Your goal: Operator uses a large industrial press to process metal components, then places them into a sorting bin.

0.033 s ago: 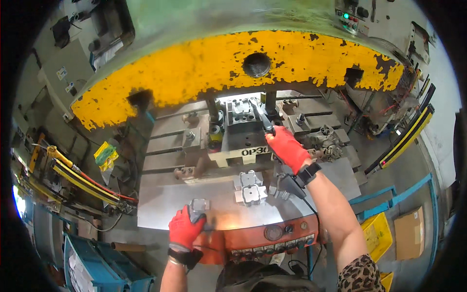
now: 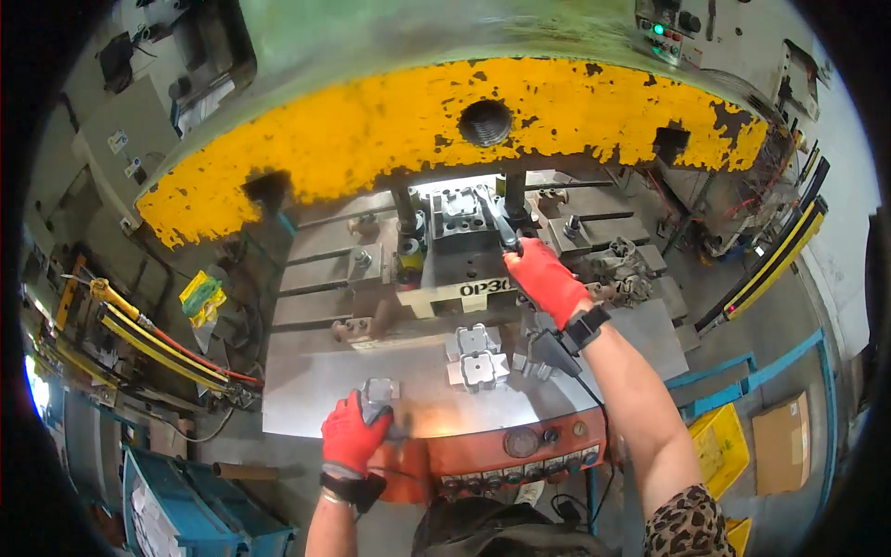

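My right hand, in a red glove, is closed around a long grey tool with a dark grip; its exact kind is unclear. The tool's far end reaches into the lower die, beside a silvery metal part seated on top. At the near left edge of the metal plate, my red-gloved left hand grips a small grey metal part. Several similar box-shaped metal parts lie between my hands. A few more pieces sit close to my right wrist, partly hidden by a dark device.
Overhead hangs the press's chipped yellow ram. An orange control panel runs along the near edge. Yellow-black guard bars stand at both sides. Crumpled grey cloth lies right of the die; a yellow bin stands lower right.
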### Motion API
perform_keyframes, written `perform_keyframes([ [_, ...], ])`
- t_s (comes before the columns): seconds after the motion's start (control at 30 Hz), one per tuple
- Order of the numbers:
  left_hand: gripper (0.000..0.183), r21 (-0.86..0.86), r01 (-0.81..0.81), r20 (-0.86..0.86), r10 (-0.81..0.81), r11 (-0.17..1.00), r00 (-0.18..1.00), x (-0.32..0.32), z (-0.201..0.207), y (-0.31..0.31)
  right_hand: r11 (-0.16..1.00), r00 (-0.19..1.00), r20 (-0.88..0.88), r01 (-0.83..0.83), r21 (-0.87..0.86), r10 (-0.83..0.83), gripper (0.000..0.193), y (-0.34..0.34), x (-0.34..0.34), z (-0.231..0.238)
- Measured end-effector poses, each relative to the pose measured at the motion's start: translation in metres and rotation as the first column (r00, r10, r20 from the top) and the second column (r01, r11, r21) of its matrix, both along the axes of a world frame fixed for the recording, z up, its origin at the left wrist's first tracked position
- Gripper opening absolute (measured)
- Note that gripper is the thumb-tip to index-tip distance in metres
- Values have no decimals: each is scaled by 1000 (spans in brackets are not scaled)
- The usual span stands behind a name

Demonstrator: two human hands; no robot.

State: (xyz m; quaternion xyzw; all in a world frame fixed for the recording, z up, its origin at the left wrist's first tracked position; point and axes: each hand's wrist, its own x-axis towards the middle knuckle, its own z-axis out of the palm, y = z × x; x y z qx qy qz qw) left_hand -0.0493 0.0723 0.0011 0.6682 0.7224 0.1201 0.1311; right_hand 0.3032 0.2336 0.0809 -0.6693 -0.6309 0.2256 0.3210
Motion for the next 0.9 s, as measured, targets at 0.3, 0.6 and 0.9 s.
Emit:
perform_keyframes([
  [0.3,73,37,1,6,-1,999,1000,-5,-6,-8,994,940,327,73,83,-97,34,-1,-27,-21],
  [0.6,53,-33,-316,419,301,948,857,-98,-85,-51,936,903,-377,293,194,-205,45,-206,95,-75],
  [0.9,41,-416,-23,785,371,909,496,-96,-246,-85,509,327,-392,608,-610,-860,32,-403,194,-267],
])
